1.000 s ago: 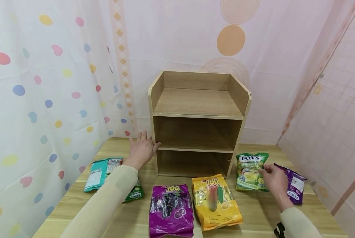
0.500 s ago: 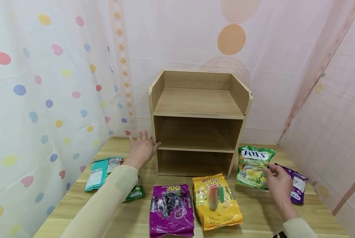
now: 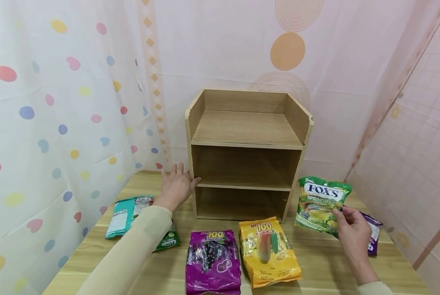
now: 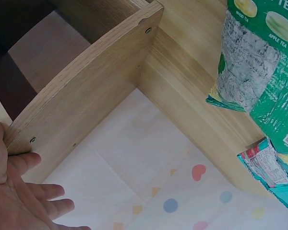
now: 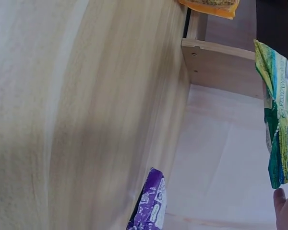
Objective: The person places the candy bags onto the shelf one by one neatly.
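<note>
Left hand (image 3: 176, 190) is placed with spread fingers against the left side of a light-brown wooden three-tier shelf (image 3: 246, 129); by the right hand (image 3: 354, 233), a green-and-yellow rectangular plastic bag (image 3: 318, 207) is pinched at its right edge. The bag is held to the right of the shelf, ahead and left of the nearer, right hand, its long axis tilted slightly rightward at the top.

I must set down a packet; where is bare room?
Free: the wooden shelf, all levels; tabletop between the yellow Lot 100 bag and the right hand. Crowded: front centre, where the purple Lot 100 bag lies beside the yellow.
</note>
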Demonstrator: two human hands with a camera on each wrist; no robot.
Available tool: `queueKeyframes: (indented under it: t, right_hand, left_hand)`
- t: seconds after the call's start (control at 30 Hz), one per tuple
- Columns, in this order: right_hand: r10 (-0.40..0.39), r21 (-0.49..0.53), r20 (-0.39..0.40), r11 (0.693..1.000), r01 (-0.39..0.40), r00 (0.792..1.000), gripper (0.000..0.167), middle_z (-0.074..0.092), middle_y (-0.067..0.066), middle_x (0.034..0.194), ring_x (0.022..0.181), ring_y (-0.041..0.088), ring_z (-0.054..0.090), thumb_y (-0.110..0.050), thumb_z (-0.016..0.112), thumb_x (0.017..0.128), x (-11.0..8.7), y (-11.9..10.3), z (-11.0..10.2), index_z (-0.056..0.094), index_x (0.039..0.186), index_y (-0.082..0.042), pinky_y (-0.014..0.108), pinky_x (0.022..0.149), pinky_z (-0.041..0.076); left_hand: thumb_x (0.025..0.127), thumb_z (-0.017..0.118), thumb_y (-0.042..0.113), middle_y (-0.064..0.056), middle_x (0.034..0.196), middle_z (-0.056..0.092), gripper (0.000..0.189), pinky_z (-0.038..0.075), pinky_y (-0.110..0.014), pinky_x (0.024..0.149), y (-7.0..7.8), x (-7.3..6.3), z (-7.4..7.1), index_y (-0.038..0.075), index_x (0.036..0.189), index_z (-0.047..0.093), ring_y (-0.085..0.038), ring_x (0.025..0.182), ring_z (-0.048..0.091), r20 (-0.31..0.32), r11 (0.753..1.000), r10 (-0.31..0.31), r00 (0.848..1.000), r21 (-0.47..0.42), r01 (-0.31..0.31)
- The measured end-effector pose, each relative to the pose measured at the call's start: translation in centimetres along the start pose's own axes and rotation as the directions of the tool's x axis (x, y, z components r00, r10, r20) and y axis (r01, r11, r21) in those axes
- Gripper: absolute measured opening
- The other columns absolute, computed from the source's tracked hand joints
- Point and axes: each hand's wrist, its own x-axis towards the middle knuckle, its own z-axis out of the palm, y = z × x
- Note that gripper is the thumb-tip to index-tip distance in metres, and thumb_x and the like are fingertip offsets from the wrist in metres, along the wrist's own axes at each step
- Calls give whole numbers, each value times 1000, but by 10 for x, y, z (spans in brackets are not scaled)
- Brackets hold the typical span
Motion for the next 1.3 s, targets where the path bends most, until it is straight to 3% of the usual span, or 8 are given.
queueKeyframes:
  t: [0.2,0.87,1.3]
  right_hand:
    - [-49,67,-39,996,52,998,15,55,-25,69,64,-5,51,-5,73,89,-1,-4,-1,66,94,7,9,57,40]
    - [-90,148,-68,984,99,994,8,60,-19,74,62,-1,54,1,71,88,-11,-24,-1,65,91,5,10,54,43]
    - [-111,173,-11,979,111,994,12,61,-20,76,60,-2,52,2,72,88,-14,-38,9,67,97,8,11,49,41]
  left_hand:
    - [104,42,51,-26,146,41,62,20,-73,105,0,1,0,-1,130,63,-44,139,32,-2,1000,1,1000,-6,-1]
    - [104,41,51,-27,149,38,63,18,-73,107,2,1,-2,-2,131,62,-44,141,30,18,1000,-5,1000,-17,5]
    - [104,41,50,-28,149,38,62,19,-73,106,1,-1,-4,-3,129,63,-44,140,31,10,1000,-5,1000,0,5]
